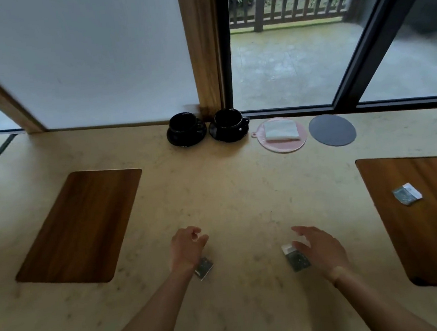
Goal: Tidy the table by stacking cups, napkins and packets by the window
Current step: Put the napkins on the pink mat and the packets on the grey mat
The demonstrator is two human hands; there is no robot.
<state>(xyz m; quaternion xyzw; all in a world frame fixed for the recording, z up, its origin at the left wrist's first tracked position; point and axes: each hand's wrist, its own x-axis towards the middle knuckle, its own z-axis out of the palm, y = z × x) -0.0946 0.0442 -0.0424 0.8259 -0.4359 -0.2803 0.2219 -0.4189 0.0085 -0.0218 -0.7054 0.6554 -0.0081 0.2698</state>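
Left hand (186, 245) loosely curled and empty, right hand (320, 249) spread open — a packet (204, 268) beside each wrist, two black cups (208, 126) set by the window (294, 51), napkin (281, 130) laid on pink mat (268, 144).

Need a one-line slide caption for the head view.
Both hands, left and right, hover over packets; cups wait by the window.

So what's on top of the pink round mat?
A folded white napkin lies on the pink mat. Anything beneath the napkin is covered and cannot be seen.
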